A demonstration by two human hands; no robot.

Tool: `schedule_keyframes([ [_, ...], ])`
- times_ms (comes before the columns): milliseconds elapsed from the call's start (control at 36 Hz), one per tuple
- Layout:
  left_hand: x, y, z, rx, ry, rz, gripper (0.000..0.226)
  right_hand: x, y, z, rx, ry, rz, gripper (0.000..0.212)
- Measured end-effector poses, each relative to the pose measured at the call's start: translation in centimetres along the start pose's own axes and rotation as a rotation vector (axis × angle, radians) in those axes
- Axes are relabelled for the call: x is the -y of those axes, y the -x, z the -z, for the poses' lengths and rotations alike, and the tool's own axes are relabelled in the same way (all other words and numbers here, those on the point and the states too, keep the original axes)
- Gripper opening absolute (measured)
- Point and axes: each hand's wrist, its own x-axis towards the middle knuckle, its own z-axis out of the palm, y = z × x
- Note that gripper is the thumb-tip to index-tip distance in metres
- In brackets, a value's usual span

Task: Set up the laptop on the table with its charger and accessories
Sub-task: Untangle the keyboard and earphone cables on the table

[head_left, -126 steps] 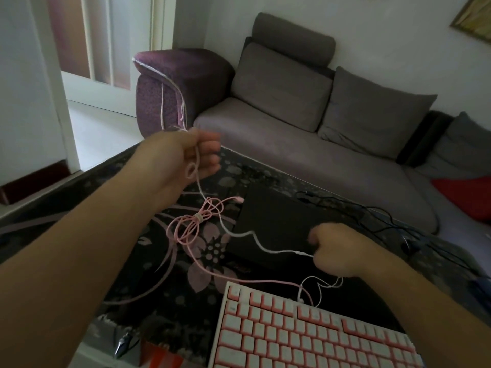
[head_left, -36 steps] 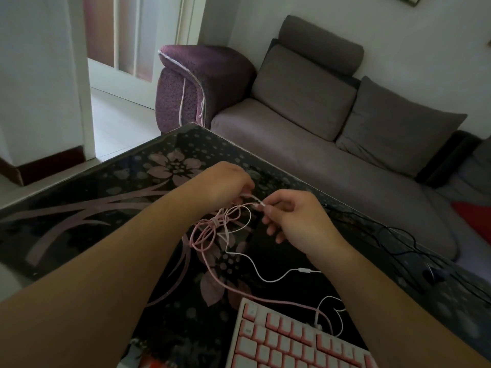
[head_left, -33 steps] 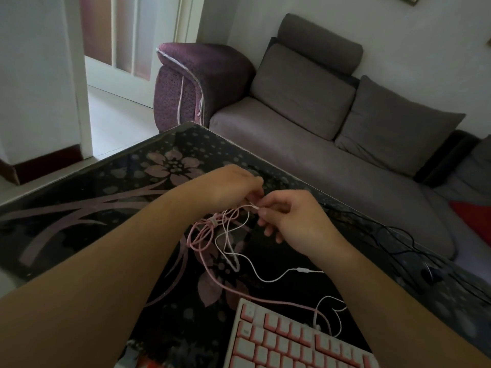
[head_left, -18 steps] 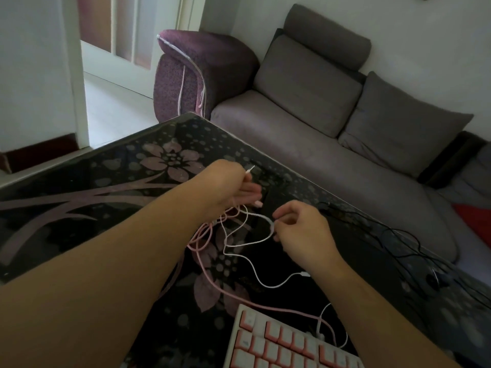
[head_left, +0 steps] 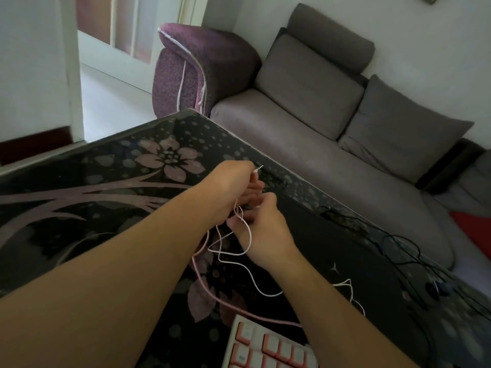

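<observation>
Hands meet near table's [head_left: 79, 187] far edge: left hand [head_left: 228, 187] grips white cable [head_left: 248, 236], plug [head_left: 258, 169] sticking out; right hand [head_left: 261, 227] pinches it. One keyboard [head_left: 263, 349] near, laptop [head_left: 332, 251] right.

A grey sofa [head_left: 332, 134] with a purple armrest [head_left: 202, 65] lines the white wall [head_left: 414, 30] at one o'clock; a bright doorway [head_left: 106, 62] sits at eleven.

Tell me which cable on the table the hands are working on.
The thin white cable, looped between the left hand and right hand. The thicker pink cable and black cables lie untouched.
</observation>
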Motion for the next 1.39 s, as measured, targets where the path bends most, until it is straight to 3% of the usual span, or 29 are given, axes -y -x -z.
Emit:
schedule_keyframes([
  [83,0.0,-0.2,0.5,0.009,-0.054,-0.029,0.020,0.6,0.9,-1.1,-0.046,0.163,0.081,0.016],
  [139,0.1,-0.4,0.6,0.008,-0.139,-0.035,0.024,1.2,1.7,-1.7,0.033,0.318,0.145,0.009],
  [222,0.3,-1.0,1.0,0.029,-0.346,0.009,0.020,2.0,3.1,-1.9,0.260,0.364,0.233,0.012],
  [306,1.2,-1.3,1.8,0.116,-0.682,-0.036,0.014,2.2,4.3,-1.0,0.339,0.314,0.337,0.017],
  [389,2.5,-1.8,2.3,0.079,-0.965,-0.132,0.012,1.6,4.9,0.8,0.252,0.218,0.280,0.028],
  [528,3.4,-2.7,1.4,0.070,-1.206,-0.267,0.018,-1.0,4.2,3.7,-0.041,0.228,0.046,0.038],
  [667,1.9,-5.3,-0.9,0.231,-1.509,-0.108,0.019,-3.4,3.6,5.1,-0.133,0.168,-0.131,0.033],
  [750,2.3,-7.1,-1.2,0.243,-1.559,-0.100,0.017,-4.1,3.4,4.9,-0.165,0.106,-0.165,0.033],
  [861,3.4,-8.9,-0.9,0.198,-1.572,-0.233,0.022,-5.0,3.0,4.5,-0.215,0.043,-0.185,0.035],
  [972,3.7,-10.0,-0.3,0.163,-1.503,-0.352,0.008,-5.7,2.7,4.0,-0.247,-0.034,-0.182,0.036],
  [1139,4.2,-9.5,0.9,0.167,-1.416,-0.541,0.016,-6.0,2.6,3.9,-0.254,-0.065,-0.162,0.036],
  [1389,5.0,-9.7,0.8,0.196,-1.429,-0.604,0.019,-5.8,2.8,3.7,-0.237,-0.070,-0.141,0.040],
])
